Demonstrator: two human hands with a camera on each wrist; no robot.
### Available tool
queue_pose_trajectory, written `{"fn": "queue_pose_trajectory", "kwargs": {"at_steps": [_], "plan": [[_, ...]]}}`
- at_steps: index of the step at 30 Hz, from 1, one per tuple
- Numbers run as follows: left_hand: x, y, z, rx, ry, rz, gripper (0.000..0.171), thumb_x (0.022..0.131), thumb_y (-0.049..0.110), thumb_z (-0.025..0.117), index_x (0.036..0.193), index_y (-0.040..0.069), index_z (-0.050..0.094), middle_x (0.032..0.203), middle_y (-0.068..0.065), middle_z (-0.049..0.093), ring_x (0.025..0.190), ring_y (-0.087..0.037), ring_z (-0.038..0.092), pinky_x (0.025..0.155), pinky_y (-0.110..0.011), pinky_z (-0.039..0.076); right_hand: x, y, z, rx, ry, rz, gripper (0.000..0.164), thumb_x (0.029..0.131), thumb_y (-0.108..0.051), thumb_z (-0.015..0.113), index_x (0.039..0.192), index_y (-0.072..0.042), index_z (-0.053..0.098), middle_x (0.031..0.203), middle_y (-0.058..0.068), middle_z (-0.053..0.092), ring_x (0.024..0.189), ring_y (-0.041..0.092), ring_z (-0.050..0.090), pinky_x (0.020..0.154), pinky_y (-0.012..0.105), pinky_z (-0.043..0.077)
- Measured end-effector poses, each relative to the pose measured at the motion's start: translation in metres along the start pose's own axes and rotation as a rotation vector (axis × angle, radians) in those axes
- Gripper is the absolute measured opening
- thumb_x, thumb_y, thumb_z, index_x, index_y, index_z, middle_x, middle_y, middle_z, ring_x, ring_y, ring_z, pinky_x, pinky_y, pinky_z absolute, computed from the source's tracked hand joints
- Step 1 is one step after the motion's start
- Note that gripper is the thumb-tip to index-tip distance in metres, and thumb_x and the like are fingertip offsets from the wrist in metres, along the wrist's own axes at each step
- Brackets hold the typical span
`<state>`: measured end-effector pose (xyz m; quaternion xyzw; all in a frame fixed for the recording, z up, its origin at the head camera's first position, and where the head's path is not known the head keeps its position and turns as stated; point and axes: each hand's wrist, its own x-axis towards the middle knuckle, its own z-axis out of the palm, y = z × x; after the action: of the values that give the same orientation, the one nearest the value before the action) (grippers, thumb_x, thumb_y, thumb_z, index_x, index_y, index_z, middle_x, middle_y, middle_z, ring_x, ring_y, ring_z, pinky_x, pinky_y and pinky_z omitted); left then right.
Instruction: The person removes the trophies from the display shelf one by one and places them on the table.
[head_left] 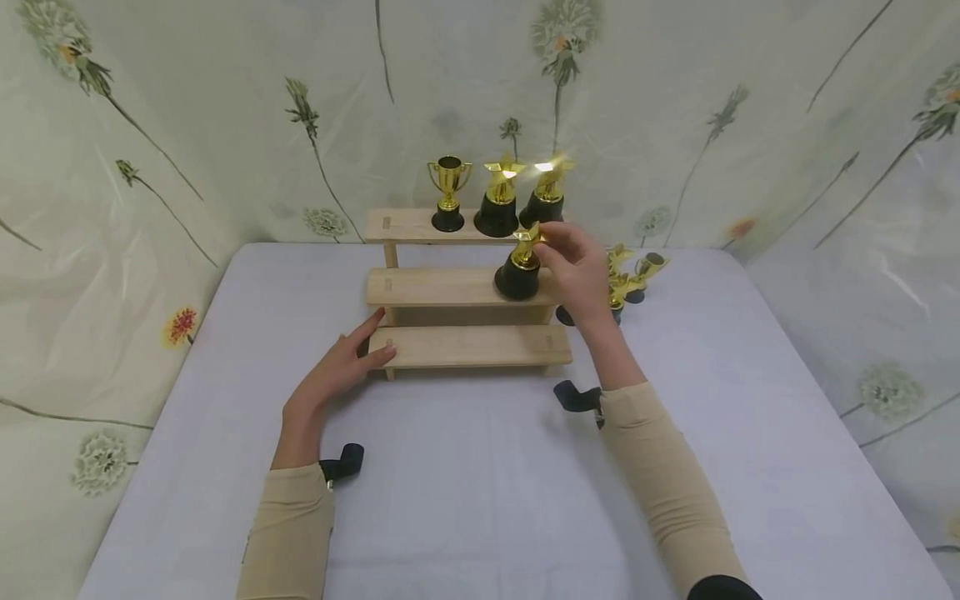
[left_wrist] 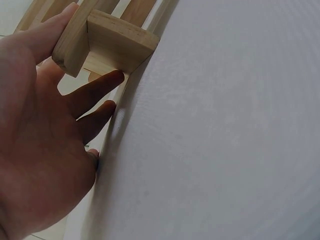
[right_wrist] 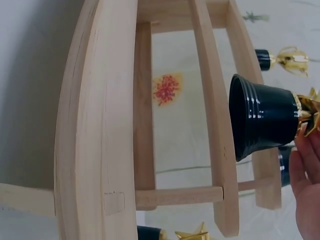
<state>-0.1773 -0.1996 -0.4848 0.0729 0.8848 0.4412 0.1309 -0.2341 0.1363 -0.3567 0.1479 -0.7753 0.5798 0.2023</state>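
My right hand (head_left: 576, 265) pinches a small trophy by its gold star top, with the trophy's black base (head_left: 517, 280) right at the middle shelf, toward its right end. In the right wrist view the cup-shaped black base (right_wrist: 265, 120) overlaps that shelf's edge. The light wooden three-step stand (head_left: 465, 346) faces me. At its lower left end lies my left hand (head_left: 341, 365), thumb on top of the bottom shelf and fingers extended past its end. The left wrist view shows those fingers (left_wrist: 97, 95) spread beside the shelf's end.
On the top shelf stand a gold cup trophy (head_left: 448, 187) and two star trophies, one of them (head_left: 499, 196) in the middle. More gold trophies (head_left: 647, 271) are on the white-covered table (head_left: 465, 483) right of the stand, partly hidden by my right hand. Flower-patterned sheeting (head_left: 435, 108) surrounds the table.
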Motion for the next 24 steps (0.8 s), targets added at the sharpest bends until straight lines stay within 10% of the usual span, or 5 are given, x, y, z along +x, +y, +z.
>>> {"fn": "queue_pose_trajectory", "kwargs": {"at_steps": [24], "plan": [[-0.003, 0.003, 0.0, -0.006, 0.0, -0.012, 0.069, 0.085, 0.062, 0.05, 0.141, 0.051, 0.011, 0.155, 0.011, 0.016, 0.145, -0.033, 0.002, 0.116, -0.057, 0.002, 0.002, 0.013, -0.04, 0.14, 0.193, 0.007, 0.025, 0.079, -0.001, 0.07, 0.104, 0.002, 0.066, 0.094, -0.004, 0.068, 0.084, 0.009, 0.064, 0.076, 0.017, 0.053]]}}
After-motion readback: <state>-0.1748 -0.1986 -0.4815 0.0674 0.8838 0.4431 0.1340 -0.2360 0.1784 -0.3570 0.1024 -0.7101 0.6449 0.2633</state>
